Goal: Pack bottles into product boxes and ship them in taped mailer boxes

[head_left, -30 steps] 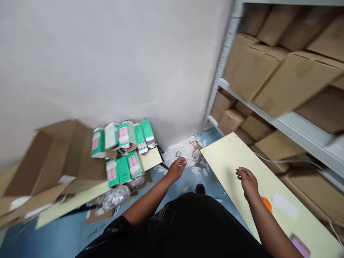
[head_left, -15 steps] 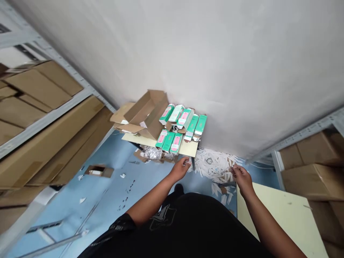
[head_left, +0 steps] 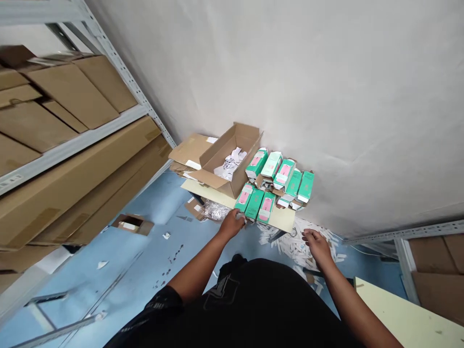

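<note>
My left hand (head_left: 232, 225) is closed in a pinch just in front of the small table (head_left: 286, 220); a small pale bit shows at its fingertips, too small to name. Right by it, at the table's front edge, lie several green-and-pink small boxes (head_left: 254, 203). My right hand (head_left: 317, 247) hovers to the right of the table, above white paper strips (head_left: 295, 246) on the floor. Its fingers are loosely bent, thumb a little apart, and nothing shows in them. More green boxes (head_left: 306, 185) stand behind, some with flaps up.
A cardboard carton (head_left: 237, 182) with white paper pieces (head_left: 230, 164) inside stands at the table's left, beside flattened cardboard (head_left: 194, 149). Shelving with brown cartons (head_left: 78, 92) rises at left. A pale tabletop (head_left: 409, 314) is at lower right. A small open box (head_left: 133, 224) lies on the floor.
The view has turned and moved nearer the table, so the paper inside the carton shows. My left hand is now beside the front green boxes. The right hand's fingers have loosened.
</note>
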`<state>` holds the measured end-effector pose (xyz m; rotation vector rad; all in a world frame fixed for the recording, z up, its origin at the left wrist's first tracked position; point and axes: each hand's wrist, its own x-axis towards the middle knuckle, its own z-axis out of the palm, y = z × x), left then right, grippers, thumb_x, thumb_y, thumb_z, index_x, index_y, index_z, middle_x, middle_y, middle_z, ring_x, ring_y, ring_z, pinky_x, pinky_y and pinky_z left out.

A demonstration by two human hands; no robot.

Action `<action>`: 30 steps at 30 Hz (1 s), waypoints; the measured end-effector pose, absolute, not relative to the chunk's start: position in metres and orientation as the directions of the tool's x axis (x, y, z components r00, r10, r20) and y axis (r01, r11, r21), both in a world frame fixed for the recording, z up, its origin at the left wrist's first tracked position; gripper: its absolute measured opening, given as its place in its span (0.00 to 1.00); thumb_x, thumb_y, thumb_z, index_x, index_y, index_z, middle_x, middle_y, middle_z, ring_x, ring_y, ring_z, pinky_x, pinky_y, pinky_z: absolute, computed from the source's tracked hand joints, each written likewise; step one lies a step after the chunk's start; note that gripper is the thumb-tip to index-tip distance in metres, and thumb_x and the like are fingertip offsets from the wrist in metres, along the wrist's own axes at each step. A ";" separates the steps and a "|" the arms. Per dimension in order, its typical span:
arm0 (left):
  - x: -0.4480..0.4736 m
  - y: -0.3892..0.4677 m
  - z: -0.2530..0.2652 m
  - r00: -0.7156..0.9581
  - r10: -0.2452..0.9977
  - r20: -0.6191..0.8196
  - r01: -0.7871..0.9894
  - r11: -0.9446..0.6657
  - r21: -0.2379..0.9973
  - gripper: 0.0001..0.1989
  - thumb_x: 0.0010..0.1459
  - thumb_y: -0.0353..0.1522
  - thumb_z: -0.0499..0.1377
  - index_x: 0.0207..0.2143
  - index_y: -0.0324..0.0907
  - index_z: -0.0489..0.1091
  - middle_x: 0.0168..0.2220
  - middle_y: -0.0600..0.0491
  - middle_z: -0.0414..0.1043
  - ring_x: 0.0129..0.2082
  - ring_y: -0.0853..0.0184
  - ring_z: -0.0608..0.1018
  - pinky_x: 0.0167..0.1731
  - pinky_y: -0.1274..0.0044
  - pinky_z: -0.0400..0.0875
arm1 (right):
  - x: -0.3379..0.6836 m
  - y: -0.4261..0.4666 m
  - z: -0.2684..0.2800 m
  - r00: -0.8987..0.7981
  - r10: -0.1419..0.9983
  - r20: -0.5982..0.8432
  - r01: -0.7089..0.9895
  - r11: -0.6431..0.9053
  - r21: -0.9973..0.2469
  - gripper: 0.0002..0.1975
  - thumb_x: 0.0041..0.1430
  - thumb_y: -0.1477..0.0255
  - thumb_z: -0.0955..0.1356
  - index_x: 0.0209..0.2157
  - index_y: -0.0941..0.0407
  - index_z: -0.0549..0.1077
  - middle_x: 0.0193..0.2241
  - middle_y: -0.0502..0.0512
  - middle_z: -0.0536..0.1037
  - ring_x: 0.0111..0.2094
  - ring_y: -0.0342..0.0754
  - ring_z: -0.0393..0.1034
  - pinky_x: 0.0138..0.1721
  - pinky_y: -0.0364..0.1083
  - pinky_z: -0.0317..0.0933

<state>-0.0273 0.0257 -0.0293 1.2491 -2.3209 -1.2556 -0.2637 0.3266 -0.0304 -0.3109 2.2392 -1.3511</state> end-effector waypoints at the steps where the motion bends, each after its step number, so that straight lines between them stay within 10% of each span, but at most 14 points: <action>1: -0.025 0.010 -0.032 -0.610 -0.764 -0.213 -0.602 0.271 0.751 0.18 0.62 0.36 0.60 0.52 0.40 0.73 0.52 0.44 0.77 0.54 0.56 0.77 0.55 0.68 0.69 | -0.257 0.313 -0.029 -0.842 -0.433 -0.322 0.080 0.489 -0.868 0.22 0.55 0.52 0.68 0.40 0.55 0.79 0.39 0.59 0.84 0.39 0.56 0.80 0.39 0.50 0.70; 17: -0.070 -0.058 -0.106 -0.714 -0.643 -0.276 -0.680 0.544 0.493 0.33 0.57 0.41 0.65 0.64 0.47 0.64 0.71 0.42 0.55 0.65 0.46 0.67 0.58 0.59 0.68 | -0.242 0.230 -0.049 -0.739 -0.546 -0.396 -0.004 0.591 -0.807 0.20 0.57 0.51 0.69 0.38 0.52 0.81 0.34 0.54 0.83 0.39 0.57 0.77 0.43 0.52 0.67; 30: -0.089 -0.054 -0.090 -0.557 -0.755 -0.346 -0.799 0.375 0.470 0.36 0.54 0.35 0.65 0.64 0.43 0.59 0.58 0.40 0.67 0.53 0.51 0.78 0.50 0.67 0.71 | -0.263 0.219 -0.064 -0.612 -0.646 -0.456 -0.031 0.595 -0.803 0.18 0.57 0.53 0.68 0.38 0.51 0.80 0.36 0.55 0.83 0.41 0.57 0.77 0.45 0.52 0.67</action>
